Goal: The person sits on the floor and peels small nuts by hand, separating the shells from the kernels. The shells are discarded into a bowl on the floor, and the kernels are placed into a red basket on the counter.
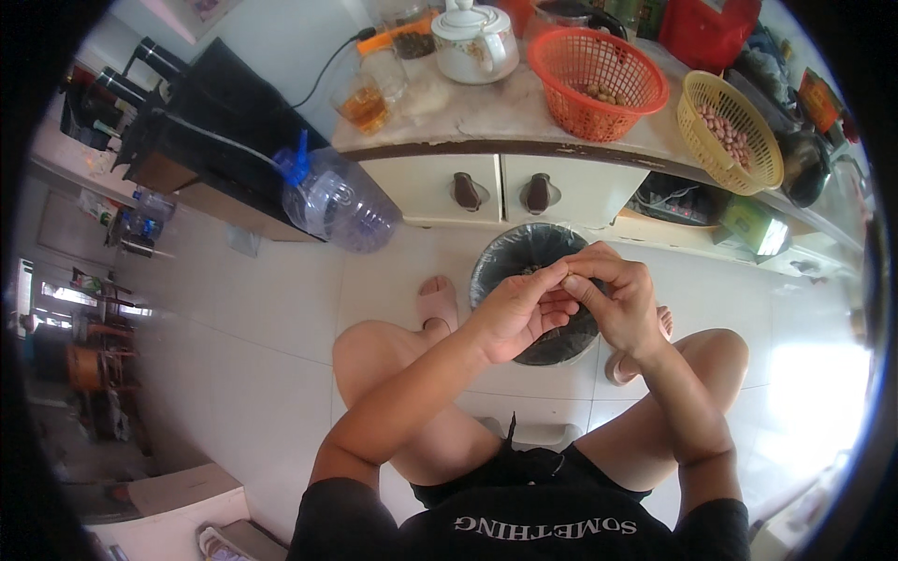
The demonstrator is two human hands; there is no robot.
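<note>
My left hand (523,308) and my right hand (617,291) meet at the fingertips above a round trash bin (491,259) with a dark liner. Thumbs and forefingers pinch a small pale piece (565,275), probably a peanut in its shell; the fingers hide most of it. Some brownish scraps show inside the bin, partly behind my hands. On the counter ahead, an orange-red plastic basket (554,112) holds a few brownish unshelled nuts. To its right, a yellow plastic basket (754,172) contains pinkish shelled peanuts.
A white teapot (473,45) and a glass of amber liquid (365,109) stand on the marble-look counter (477,116). Below are cabinet doors (435,186). A large clear plastic bottle (344,203) with a blue cap is on the floor at left, beside a black appliance (238,105).
</note>
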